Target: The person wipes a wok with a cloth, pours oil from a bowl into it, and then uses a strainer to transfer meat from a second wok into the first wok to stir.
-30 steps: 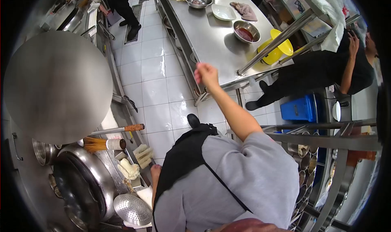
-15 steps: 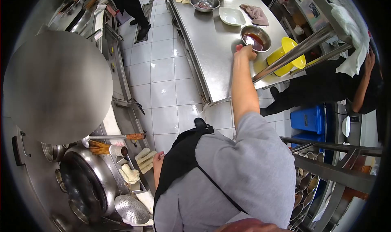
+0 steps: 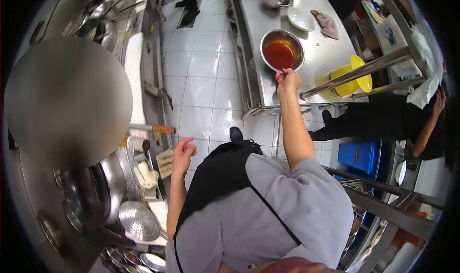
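Note:
My right hand (image 3: 288,82) pinches the near rim of a round steel bowl (image 3: 281,34). Red-orange liquid (image 3: 279,56) fills its lower part. The bowl is held over the left side of the steel table (image 3: 314,57) and tilts a little toward me. Out in front of my body, above the floor beside the stove counter, my left hand (image 3: 183,155) is open with loosely bent fingers and nothing in it. The closest thing to it is a wooden-ended handle (image 3: 164,129).
A white dish (image 3: 301,19), a crumpled cloth (image 3: 326,24) and a yellow container (image 3: 343,81) stand on the table. A perforated strainer (image 3: 139,220) lies on the stove side. People in dark clothes stand at the right (image 3: 373,119) and far end (image 3: 186,0). A blue bin (image 3: 357,157) sits right.
My right hand has lifted the bowl and drawn it left and closer. My left hand has risen forward from beside my apron. The view has shifted.

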A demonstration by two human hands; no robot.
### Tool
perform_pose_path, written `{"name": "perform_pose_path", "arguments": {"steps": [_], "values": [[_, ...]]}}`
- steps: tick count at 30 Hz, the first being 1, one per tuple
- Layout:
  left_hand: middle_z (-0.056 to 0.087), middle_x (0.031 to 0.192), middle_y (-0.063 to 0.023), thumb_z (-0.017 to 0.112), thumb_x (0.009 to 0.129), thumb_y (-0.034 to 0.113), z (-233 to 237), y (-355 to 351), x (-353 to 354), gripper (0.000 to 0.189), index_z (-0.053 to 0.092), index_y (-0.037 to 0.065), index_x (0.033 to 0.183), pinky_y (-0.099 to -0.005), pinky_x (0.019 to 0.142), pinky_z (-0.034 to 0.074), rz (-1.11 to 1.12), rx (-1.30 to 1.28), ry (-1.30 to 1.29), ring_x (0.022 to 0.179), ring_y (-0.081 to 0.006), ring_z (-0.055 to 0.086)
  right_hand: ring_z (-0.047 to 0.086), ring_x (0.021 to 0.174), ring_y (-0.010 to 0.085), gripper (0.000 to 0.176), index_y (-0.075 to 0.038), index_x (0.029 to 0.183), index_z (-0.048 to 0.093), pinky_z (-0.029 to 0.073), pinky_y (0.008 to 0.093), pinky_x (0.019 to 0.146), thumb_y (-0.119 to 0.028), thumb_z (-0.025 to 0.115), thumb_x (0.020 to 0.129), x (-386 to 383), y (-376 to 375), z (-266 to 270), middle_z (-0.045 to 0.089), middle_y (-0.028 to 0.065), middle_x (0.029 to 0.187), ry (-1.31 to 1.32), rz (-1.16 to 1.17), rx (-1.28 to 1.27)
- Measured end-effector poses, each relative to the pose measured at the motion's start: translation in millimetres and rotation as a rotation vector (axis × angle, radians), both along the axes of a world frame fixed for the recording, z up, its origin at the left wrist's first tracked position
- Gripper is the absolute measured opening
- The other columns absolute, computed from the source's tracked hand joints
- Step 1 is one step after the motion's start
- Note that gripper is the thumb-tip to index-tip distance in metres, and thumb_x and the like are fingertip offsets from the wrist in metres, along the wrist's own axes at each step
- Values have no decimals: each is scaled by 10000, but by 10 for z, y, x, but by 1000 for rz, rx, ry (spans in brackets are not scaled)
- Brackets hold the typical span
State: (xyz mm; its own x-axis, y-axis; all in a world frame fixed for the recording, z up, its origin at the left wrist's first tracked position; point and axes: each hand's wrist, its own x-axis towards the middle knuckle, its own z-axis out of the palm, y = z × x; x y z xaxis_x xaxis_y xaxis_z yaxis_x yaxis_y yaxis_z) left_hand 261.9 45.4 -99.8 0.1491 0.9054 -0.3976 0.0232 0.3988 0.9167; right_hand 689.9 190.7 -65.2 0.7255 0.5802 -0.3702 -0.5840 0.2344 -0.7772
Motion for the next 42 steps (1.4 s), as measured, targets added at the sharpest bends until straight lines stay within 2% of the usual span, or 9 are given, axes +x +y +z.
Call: {"name": "perform_pose_path", "arguments": {"steps": [10,16,18,26,30,31,34,36,42], "values": [[649,1025,-97,583,937,161,683,-193,-89,314,563,5,1209,-280,788,505,114,253,-143,886,-145,617,543,466,134,95,3,834,578,492,241,412,59,535,769,-1642,-754,340,612,75,721,-151,890,-80],[628,915,-54,601,917,139,824,-762,-483,151,598,6,988,-267,681,528,593,172,-241,813,-103,598,512,458,128,81,-16,791,588,464,257,430,42,563,741,-2547,-982,732,611,52,722,-380,1406,-134],[612,827,-34,617,903,130,930,-1084,-609,116,586,20,881,-266,641,535,726,178,-142,752,-101,593,523,462,133,72,-13,776,578,458,262,418,43,571,730,-2789,-955,728,609,57,706,-381,1646,-62],[576,683,-36,673,830,108,1253,-2533,-636,193,551,17,711,-273,586,538,1360,86,-7,620,-111,579,596,498,149,83,-36,766,544,468,246,394,12,612,754,-4094,-1424,931,605,66,691,-393,2396,133],[525,613,-2,674,773,71,1330,-3194,-692,210,518,48,634,-272,532,516,1703,161,65,556,-98,532,604,547,131,172,-41,865,576,476,241,448,-200,626,908,-4649,-1850,1059,618,61,710,-408,2742,368],[518,610,4,672,767,68,1318,-3401,-712,213,513,54,626,-270,525,514,1762,182,44,556,-96,531,602,563,129,265,-27,932,593,475,241,464,-292,602,938,-4798,-1956,1036,627,70,752,-360,2800,363],[516,613,5,653,767,60,1401,-3986,-720,192,521,58,628,-260,519,524,1915,207,50,558,-96,542,590,559,120,269,-5,952,614,468,239,449,-272,623,924,-5292,-2493,1177,641,77,819,-417,2779,389],[529,623,-8,640,772,58,1488,-4362,-731,167,534,44,644,-267,534,539,1960,215,47,562,-108,562,588,577,124,361,7,1136,592,477,246,489,-286,618,926,-5762,-2816,1039,646,100,897,-577,2799,514],[566,651,-21,624,781,64,1472,-5418,-785,135,542,40,676,-269,549,544,2156,174,126,566,-114,577,577,567,119,375,26,1179,576,486,254,471,-208,651,896,-7300,-3967,643,636,81,839,-492,2456,540]]}}
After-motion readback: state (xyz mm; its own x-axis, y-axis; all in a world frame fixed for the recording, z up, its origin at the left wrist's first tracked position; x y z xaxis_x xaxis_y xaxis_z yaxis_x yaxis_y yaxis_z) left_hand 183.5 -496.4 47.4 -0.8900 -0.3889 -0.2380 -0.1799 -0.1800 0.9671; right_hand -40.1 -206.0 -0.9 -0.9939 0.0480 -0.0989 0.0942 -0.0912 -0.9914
